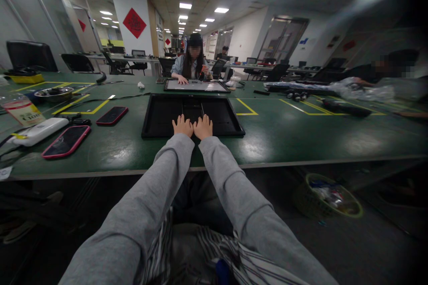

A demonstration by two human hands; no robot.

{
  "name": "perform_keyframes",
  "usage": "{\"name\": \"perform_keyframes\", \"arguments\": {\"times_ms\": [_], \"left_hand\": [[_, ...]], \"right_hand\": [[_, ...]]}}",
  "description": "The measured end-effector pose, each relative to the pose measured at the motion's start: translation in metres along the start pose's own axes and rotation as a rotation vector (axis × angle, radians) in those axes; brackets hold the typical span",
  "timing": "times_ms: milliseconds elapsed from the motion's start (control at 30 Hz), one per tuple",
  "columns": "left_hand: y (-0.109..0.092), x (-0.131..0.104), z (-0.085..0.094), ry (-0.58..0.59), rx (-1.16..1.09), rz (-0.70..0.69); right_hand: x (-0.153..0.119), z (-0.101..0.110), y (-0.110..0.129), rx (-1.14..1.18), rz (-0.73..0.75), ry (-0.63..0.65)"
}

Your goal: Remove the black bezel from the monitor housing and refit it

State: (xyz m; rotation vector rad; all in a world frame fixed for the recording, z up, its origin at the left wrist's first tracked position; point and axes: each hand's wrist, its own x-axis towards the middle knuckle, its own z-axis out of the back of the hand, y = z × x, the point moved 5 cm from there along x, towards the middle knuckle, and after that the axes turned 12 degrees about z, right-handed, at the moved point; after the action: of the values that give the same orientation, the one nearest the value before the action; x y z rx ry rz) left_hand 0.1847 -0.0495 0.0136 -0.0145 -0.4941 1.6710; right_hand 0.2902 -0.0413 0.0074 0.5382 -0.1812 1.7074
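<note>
A black rectangular shell with a raised rim (158, 118), like the back cover of a monitor, lies flat on the green table before me. My left hand (183, 125) rests on the near middle of the shell, fingers stretched forward. Right beside it, my right hand (203, 127) lies on the same shell with its fingers extended, and the two thumbs nearly meet. Neither hand visibly grips anything. Two thin upright lines and a darker recess show inside the shell, just beyond my fingertips.
Two phones, a black one (112, 116) and a pink-edged one (66, 142), lie left of the shell by a white power strip (42, 131). Opposite, a person works at a pale panel (197, 85). Plastic wrap (364, 90) lies at right; a basket (329, 196) stands below.
</note>
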Motion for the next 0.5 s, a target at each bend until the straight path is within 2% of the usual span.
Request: {"name": "perform_keyframes", "arguments": {"times_ms": [300, 500], "left_hand": [[0.000, 0.001, 0.002, 0.031, -0.008, 0.020], [-0.006, -0.011, 0.020, -0.103, -0.016, 0.013]], "right_hand": [[0.000, 0.000, 0.000, 0.017, -0.008, 0.001], [0.000, 0.008, 0.005, -0.015, 0.083, -0.098]]}}
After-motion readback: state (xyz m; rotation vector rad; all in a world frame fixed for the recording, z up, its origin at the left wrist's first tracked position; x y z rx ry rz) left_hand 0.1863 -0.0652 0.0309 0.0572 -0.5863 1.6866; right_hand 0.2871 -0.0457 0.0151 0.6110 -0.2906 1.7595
